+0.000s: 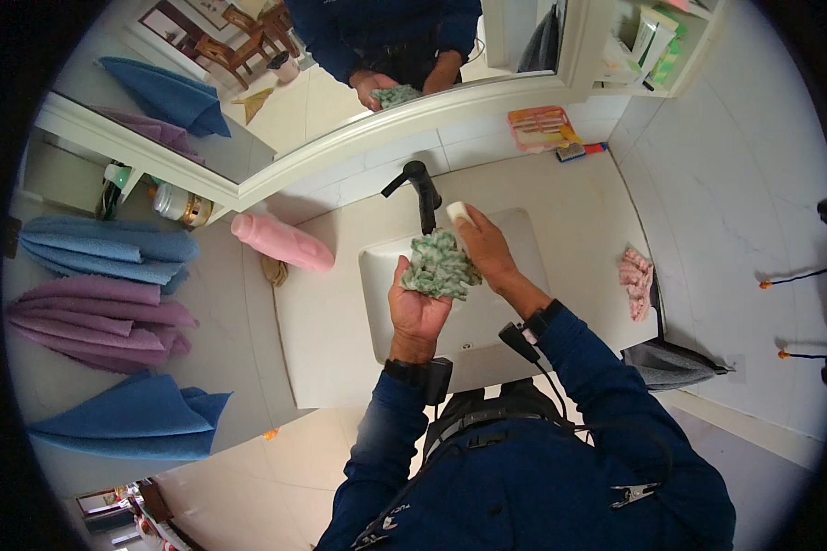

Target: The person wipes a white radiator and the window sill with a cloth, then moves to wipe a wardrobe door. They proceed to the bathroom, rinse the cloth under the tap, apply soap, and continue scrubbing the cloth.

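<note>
Over the white sink basin [379,296], my left hand [417,313] lies palm up with a crumpled green-and-white cloth [437,265] resting on its palm and fingers. My right hand [486,248], just right of the cloth, grips a small white block, likely a bar of soap [457,211], between thumb and fingers. The block sits above the cloth's upper right edge. Behind the cloth stands a black faucet [420,189], its spout end close to the cloth; no water flow can be made out.
A pink bottle [286,242] stands on the counter [324,344] at the left. A brush [580,151] and a pink rack [539,128] are at the back right. A pink cloth [636,282] lies at the right edge. Towels [103,317] hang left; a mirror [331,117] rises behind.
</note>
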The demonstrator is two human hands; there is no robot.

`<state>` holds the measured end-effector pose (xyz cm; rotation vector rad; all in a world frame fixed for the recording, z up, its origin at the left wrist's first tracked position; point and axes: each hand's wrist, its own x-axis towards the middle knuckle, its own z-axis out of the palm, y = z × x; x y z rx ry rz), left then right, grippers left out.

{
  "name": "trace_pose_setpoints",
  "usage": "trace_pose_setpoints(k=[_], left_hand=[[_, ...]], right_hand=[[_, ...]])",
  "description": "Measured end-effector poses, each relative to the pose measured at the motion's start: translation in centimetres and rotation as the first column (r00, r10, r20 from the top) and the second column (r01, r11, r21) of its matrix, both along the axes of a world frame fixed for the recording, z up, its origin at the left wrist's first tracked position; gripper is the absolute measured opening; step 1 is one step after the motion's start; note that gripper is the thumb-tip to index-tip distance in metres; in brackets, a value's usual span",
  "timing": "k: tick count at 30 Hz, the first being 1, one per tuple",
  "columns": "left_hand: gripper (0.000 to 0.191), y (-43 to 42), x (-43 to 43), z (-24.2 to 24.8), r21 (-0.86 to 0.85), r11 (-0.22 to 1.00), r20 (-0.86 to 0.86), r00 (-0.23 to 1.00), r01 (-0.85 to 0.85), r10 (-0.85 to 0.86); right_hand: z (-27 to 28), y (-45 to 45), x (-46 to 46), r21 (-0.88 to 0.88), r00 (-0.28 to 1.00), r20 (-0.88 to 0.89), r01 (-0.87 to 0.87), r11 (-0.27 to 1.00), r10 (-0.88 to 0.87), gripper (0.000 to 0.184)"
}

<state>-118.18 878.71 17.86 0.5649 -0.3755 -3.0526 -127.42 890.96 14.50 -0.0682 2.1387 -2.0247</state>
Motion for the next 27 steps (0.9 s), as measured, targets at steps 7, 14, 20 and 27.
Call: trace_pose_setpoints(k=[7,14,20,27], left_hand=[[0.037,0.6,-0.2,-1.6,-0.433,0.897,-0.002,0.995,-0.088,0.096],[0.043,-0.3,0.5,-1.9,-0.266,0.962,0.007,0.998,0.068,-0.068],[0.043,0.3,-0.1,-3.0,-0.059,0.998,0.026,0.999,-0.032,0.033],[0.045,-1.2,0.0,-2.2,-0.135,0.976,-0.097,0.978,0.169,-0.183]], right_hand=[[-2.0,-0.7,3.8,-0.648,0.921,0.295,-0.003,0.762,0.254,0.046],[2.4,-1.1,7.7,0.432,0.758,-0.488,-0.222,0.874,0.434,0.065],[1.2,-1.5,5.3,0.527,0.664,-0.679,0.144,0.838,0.313,0.065],[2.9,-1.0,6.5,0.400,0.493,-0.826,0.174,0.900,0.272,0.062]])
